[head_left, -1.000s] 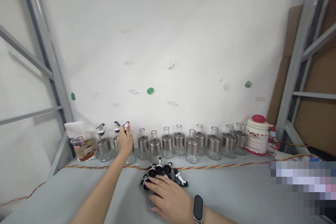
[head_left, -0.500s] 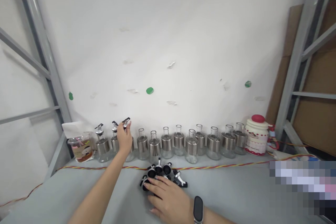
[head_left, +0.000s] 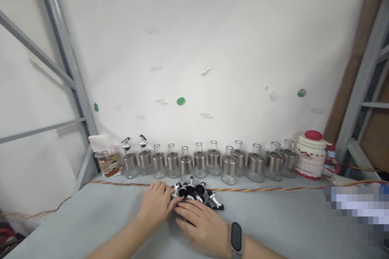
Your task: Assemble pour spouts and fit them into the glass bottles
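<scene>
Several black-and-silver pour spouts (head_left: 199, 188) lie in a pile on the grey tabletop. My left hand (head_left: 156, 202) rests palm down at the pile's left side, fingers bent and thumb spread out to touch the spouts. What lies under its palm is hidden. My right hand (head_left: 202, 224), with a black band on the wrist, lies open over the near side of the pile, its fingers stretched out on the spouts. Behind them stands a row of glass bottles with metal sleeves (head_left: 186, 165). Spouts sit on the two leftmost bottles (head_left: 130, 162); the others show bare necks.
A plastic cup of brown drink (head_left: 109, 166) stands left of the row, a white jar with a red lid (head_left: 310, 156) at its right. A red-and-yellow twisted wire (head_left: 258, 189) crosses the table before the bottles. Grey metal posts (head_left: 77, 89) flank the white wall.
My left hand has come down from the third bottle, where it held a spout, to the pile. That bottle's neck now shows bare. My right hand stays on the pile; the view has shifted.
</scene>
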{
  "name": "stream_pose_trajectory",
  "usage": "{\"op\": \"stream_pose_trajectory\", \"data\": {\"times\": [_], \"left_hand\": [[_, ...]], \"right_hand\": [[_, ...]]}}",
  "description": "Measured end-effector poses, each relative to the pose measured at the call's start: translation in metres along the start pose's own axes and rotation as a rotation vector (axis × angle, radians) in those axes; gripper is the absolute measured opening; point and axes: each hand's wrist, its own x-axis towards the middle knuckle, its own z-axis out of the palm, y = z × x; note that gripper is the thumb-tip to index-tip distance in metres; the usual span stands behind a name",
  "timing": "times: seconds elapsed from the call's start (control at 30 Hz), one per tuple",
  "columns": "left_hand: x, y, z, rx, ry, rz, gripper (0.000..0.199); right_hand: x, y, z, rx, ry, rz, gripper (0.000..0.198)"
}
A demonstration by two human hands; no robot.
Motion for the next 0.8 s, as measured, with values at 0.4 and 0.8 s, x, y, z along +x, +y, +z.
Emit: {"op": "stream_pose_trajectory", "data": {"times": [0.4,0.8], "left_hand": [[0.079,-0.125,-0.002,0.192,0.346,-0.484,0.042],[0.101,-0.150,0.030,-0.071,0.306,-0.709,0.029]], "right_hand": [[-0.001,0.000,0.017,-0.013,0.064,0.032,0.021],[-0.002,0.002,0.016,0.004,0.026,0.039,0.024]]}}
